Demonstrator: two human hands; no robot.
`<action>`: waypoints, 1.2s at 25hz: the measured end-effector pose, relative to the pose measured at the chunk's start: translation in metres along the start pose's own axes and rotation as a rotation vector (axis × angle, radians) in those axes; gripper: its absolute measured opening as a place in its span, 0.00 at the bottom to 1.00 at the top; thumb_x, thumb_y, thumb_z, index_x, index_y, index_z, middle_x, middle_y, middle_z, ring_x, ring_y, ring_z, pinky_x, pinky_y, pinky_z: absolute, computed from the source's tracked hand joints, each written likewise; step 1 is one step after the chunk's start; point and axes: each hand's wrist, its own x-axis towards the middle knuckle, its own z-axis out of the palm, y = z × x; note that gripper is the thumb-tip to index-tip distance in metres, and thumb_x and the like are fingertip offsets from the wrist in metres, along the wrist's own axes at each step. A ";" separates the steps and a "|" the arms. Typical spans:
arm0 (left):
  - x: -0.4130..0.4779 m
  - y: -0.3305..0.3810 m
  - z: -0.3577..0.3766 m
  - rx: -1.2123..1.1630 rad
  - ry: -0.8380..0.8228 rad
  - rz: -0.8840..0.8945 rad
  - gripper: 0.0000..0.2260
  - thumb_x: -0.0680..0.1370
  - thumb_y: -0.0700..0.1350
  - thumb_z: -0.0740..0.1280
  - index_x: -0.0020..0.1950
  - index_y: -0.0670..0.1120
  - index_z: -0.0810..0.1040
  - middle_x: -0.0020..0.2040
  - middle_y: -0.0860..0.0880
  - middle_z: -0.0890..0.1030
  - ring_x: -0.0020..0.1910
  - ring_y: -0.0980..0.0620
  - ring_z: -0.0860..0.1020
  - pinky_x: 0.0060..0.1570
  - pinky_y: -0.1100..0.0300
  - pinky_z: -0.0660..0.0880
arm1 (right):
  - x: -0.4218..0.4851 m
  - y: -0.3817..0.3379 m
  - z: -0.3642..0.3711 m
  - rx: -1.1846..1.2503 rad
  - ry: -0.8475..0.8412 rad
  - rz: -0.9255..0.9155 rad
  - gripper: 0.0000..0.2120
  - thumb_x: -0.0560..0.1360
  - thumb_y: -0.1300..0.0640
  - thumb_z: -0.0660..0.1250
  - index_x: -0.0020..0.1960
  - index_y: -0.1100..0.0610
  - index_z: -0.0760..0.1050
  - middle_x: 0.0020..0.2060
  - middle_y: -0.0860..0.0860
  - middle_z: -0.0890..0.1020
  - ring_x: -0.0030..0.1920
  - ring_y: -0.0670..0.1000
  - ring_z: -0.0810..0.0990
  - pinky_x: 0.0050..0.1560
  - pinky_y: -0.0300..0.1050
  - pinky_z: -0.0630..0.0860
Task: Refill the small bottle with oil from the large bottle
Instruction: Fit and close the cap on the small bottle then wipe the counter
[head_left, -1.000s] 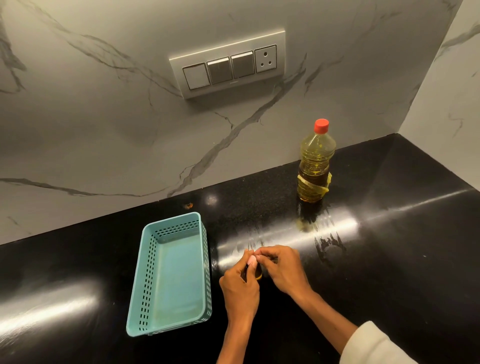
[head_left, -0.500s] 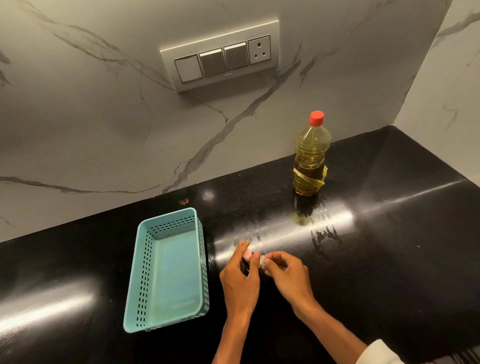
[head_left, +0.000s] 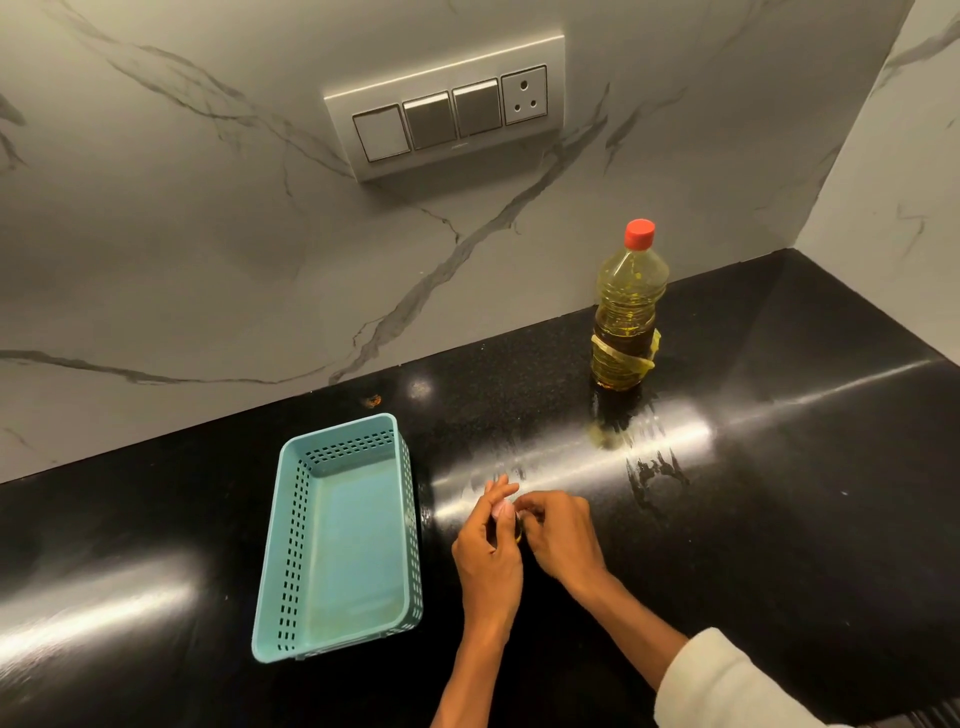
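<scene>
The large bottle (head_left: 627, 317) of yellow oil stands upright with its red cap on, at the back right of the black counter near the wall. The small bottle (head_left: 517, 530) is almost wholly hidden between my hands; only a sliver of yellowish glass shows. My left hand (head_left: 488, 551) wraps around its body. My right hand (head_left: 558, 535) has its fingertips closed at the bottle's top, where the cap is hidden. Both hands are low over the counter, just right of the basket.
A teal perforated plastic basket (head_left: 291, 525), with nothing in it, lies left of my hands. A switch panel (head_left: 447, 109) is on the marble wall behind. Smears mark the glossy black counter (head_left: 779, 519) in front of the large bottle. A side wall closes the right.
My right hand's fingers have come back against the small bottle's top after sitting slightly apart from it. The view has shifted a little. The large bottle and basket have not moved.
</scene>
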 end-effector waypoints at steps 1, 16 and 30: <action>0.000 0.000 0.000 -0.015 -0.002 -0.003 0.15 0.83 0.44 0.63 0.56 0.65 0.81 0.58 0.72 0.79 0.66 0.60 0.76 0.60 0.64 0.77 | 0.001 -0.001 -0.003 0.040 0.010 -0.007 0.08 0.76 0.59 0.68 0.50 0.52 0.85 0.40 0.46 0.86 0.40 0.40 0.83 0.39 0.27 0.76; 0.007 -0.015 -0.004 -0.041 -0.075 0.065 0.15 0.83 0.41 0.62 0.58 0.60 0.82 0.64 0.67 0.78 0.70 0.60 0.73 0.63 0.60 0.76 | -0.005 0.010 0.001 0.112 -0.011 0.145 0.08 0.76 0.59 0.69 0.53 0.52 0.83 0.45 0.47 0.85 0.43 0.40 0.82 0.39 0.26 0.76; 0.006 -0.013 0.000 0.048 0.040 0.064 0.10 0.81 0.44 0.67 0.57 0.59 0.81 0.54 0.61 0.84 0.57 0.63 0.81 0.56 0.61 0.80 | -0.011 0.002 -0.003 0.352 0.100 0.122 0.04 0.73 0.54 0.73 0.47 0.47 0.83 0.41 0.42 0.86 0.44 0.39 0.83 0.46 0.34 0.79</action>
